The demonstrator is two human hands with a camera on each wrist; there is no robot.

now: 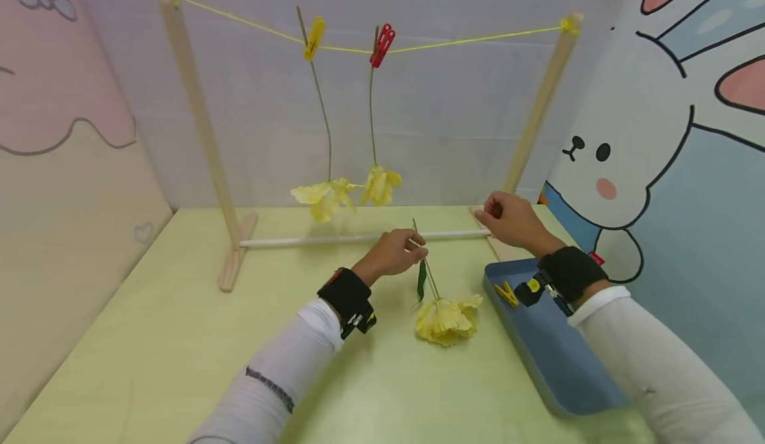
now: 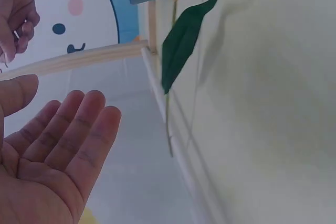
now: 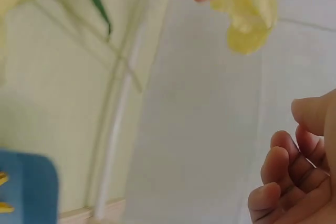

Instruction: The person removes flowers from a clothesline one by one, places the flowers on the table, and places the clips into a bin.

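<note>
A yellow flower (image 1: 447, 320) lies on the pale green table (image 1: 179, 338), its thin stem (image 1: 427, 273) pointing toward the rack. My left hand (image 1: 412, 248) hovers at the stem's far end. In the left wrist view its fingers (image 2: 89, 124) are straight and spread, with the stem and green leaf (image 2: 181, 40) a little apart from them. My right hand (image 1: 487, 213) is over the right foot of the wooden rack (image 1: 540, 109), and its fingers (image 3: 281, 174) are loosely curled with nothing seen in them.
Two yellow flowers (image 1: 325, 198) (image 1: 380, 185) hang head down from a yellow string (image 1: 478, 39), held by a yellow clip (image 1: 313, 38) and a red clip (image 1: 382, 44). A blue tray (image 1: 556, 358) at the right holds a yellow clip (image 1: 507, 293). Walls close in on both sides.
</note>
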